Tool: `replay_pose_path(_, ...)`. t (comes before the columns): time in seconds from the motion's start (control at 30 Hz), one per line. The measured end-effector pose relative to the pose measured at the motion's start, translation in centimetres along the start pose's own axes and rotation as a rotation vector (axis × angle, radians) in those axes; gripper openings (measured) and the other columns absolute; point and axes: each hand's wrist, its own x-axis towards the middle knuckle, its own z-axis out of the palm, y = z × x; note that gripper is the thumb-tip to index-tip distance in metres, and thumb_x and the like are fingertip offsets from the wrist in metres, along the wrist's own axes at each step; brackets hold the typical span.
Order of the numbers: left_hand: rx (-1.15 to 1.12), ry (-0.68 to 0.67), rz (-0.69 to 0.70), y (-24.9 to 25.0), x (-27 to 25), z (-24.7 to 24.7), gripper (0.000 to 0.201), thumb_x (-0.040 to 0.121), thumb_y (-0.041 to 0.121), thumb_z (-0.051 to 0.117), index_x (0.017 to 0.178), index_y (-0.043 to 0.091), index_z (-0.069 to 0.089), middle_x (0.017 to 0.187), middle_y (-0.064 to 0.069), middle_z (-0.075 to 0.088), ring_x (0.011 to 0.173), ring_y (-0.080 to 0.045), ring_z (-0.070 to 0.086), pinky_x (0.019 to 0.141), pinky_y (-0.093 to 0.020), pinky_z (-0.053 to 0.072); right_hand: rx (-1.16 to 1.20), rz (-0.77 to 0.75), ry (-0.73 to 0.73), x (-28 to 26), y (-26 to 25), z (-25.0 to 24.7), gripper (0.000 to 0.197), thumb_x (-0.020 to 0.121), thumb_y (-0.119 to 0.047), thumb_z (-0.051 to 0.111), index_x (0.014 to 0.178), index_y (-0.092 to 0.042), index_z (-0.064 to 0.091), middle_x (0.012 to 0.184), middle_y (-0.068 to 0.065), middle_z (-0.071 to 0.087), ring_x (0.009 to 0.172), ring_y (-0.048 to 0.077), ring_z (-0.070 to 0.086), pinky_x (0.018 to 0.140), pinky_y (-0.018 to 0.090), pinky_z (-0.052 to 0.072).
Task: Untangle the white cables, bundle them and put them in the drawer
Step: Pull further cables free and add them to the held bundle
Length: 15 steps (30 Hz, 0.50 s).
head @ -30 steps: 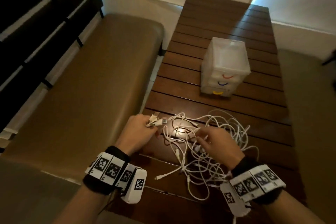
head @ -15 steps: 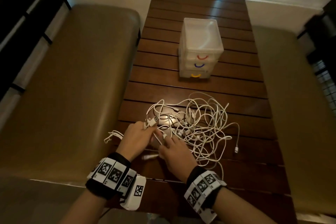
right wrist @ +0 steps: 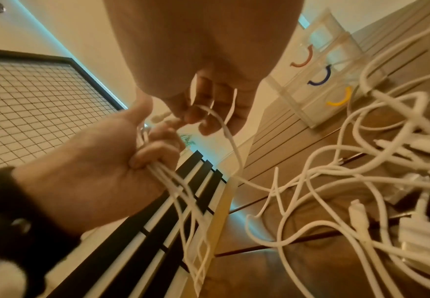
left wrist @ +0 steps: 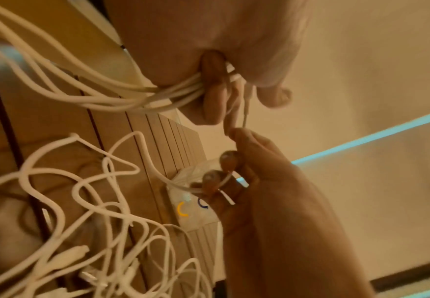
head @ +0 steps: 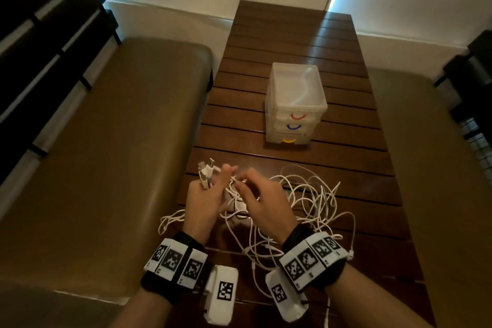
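A tangle of white cables lies on the near part of the wooden slatted table. My left hand is raised above it and grips a bunch of cable ends, with the plugs sticking up past its fingers. In the left wrist view its fingers curl round several strands. My right hand sits right beside it and pinches one cable strand at the fingertips. The clear plastic drawer unit stands further back with all three drawers shut.
Tan bench cushions flank the table on the left and right. A dark slatted backrest stands far left, and a wire grid panel far right. One cable loop hangs over the table's left edge.
Both hands have risen from the table. The left has lifted its bunch of plug ends, and the right has moved up beside it and pinched a strand.
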Motion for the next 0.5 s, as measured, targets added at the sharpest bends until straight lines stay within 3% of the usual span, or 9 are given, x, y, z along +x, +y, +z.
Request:
replay_pose_path(0.07, -0.036, -0.008, -0.006, 0.6, 0.4, 0.5, 0.038, 0.083, 0.04, 0.068, 0.081, 0.002, 0.07, 0.055, -0.005, 0.058, 0.049, -0.011, 0.054, 0.05, -0.024, 0.045, 0.043, -0.029, -0.031, 0.0, -0.3, 0.5, 0.015, 0.097, -0.02, 0.055, 0.11, -0.023, 0.064, 0.086, -0.006, 0.068, 0.071, 0.01, 0.061, 0.065, 0.027, 0.049)
replay_pose_path(0.1, -0.034, -0.011, -0.023, 0.5, 0.7, 0.7, 0.039, 0.081, 0.04, 0.07, 0.081, 0.001, 0.071, 0.059, -0.006, 0.063, 0.053, -0.014, 0.06, 0.055, -0.029, 0.05, 0.07, -0.037, -0.038, 0.0, -0.4, 0.7, 0.015, 0.097, -0.018, 0.056, 0.108, -0.02, 0.065, 0.089, -0.005, 0.069, 0.073, 0.011, 0.062, 0.067, 0.027, 0.05)
replay_pose_path(0.2, 0.029, -0.009, -0.126, -0.1, 1.3, 0.8, 0.054, 0.075, 0.06, 0.062, 0.091, 0.01, 0.075, 0.088, -0.013, 0.074, 0.084, -0.027, 0.072, 0.084, -0.05, 0.057, 0.103, -0.068, -0.04, 0.0, -0.2, 0.7, 0.009, 0.094, -0.013, 0.061, 0.098, -0.014, 0.069, 0.097, -0.006, 0.071, 0.08, 0.004, 0.063, 0.073, 0.017, 0.047)
replay_pose_path(0.27, 0.087, 0.045, -0.121, 0.0, 1.2, 0.9, 0.058, 0.075, 0.066, 0.052, 0.088, 0.013, 0.072, 0.09, -0.012, 0.074, 0.088, -0.026, 0.071, 0.085, -0.05, 0.057, 0.094, -0.055, -0.093, 0.3, 0.1, 0.5, 0.005, 0.093, -0.016, 0.063, 0.095, -0.016, 0.067, 0.106, -0.014, 0.07, 0.075, 0.001, 0.061, 0.07, 0.015, 0.045)
replay_pose_path(0.33, 0.126, 0.095, -0.062, 0.8, 1.1, 0.9, 0.06, 0.076, 0.066, 0.043, 0.084, 0.013, 0.071, 0.087, -0.013, 0.073, 0.083, -0.022, 0.071, 0.076, -0.038, 0.059, 0.112, -0.029, -0.141, 0.7, 0.2, 0.0, 0.005, 0.093, -0.023, 0.064, 0.09, -0.021, 0.062, 0.11, -0.018, 0.069, 0.066, 0.005, 0.058, 0.064, 0.021, 0.047)
replay_pose_path(0.4, 0.128, 0.094, 0.021, 2.1, 0.8, 0.7, 0.067, 0.079, 0.064, 0.036, 0.083, 0.009, 0.074, 0.08, -0.005, 0.074, 0.073, -0.005, 0.068, 0.063, -0.018, 0.052, 0.111, -0.007, -0.119, 1.1, 0.5, -0.7, 0.012, 0.093, -0.03, 0.064, 0.083, -0.027, 0.058, 0.088, -0.009, 0.07, 0.062, 0.011, 0.058, 0.06, 0.033, 0.05)
replay_pose_path(0.43, 0.133, 0.101, 0.066, 2.8, 0.8, 0.4, 0.068, 0.081, 0.062, 0.033, 0.078, 0.009, 0.075, 0.076, 0.0, 0.074, 0.069, 0.0, 0.065, 0.063, -0.015, 0.047, 0.094, -0.005, -0.105, 1.3, 0.7, -1.2, 0.016, 0.093, -0.034, 0.064, 0.08, -0.027, 0.058, 0.076, -0.005, 0.067, 0.061, 0.014, 0.058, 0.06, 0.038, 0.05)
replay_pose_path(0.5, 0.143, 0.149, 0.143, 4.0, 0.7, -0.1, 0.07, 0.085, 0.062, 0.027, 0.066, 0.012, 0.072, 0.072, 0.002, 0.073, 0.071, -0.002, 0.066, 0.074, -0.022, 0.044, 0.059, -0.014, -0.116, 1.5, 1.0, -2.2, 0.021, 0.093, -0.039, 0.062, 0.076, -0.026, 0.06, 0.068, -0.003, 0.064, 0.063, 0.015, 0.059, 0.062, 0.04, 0.05)
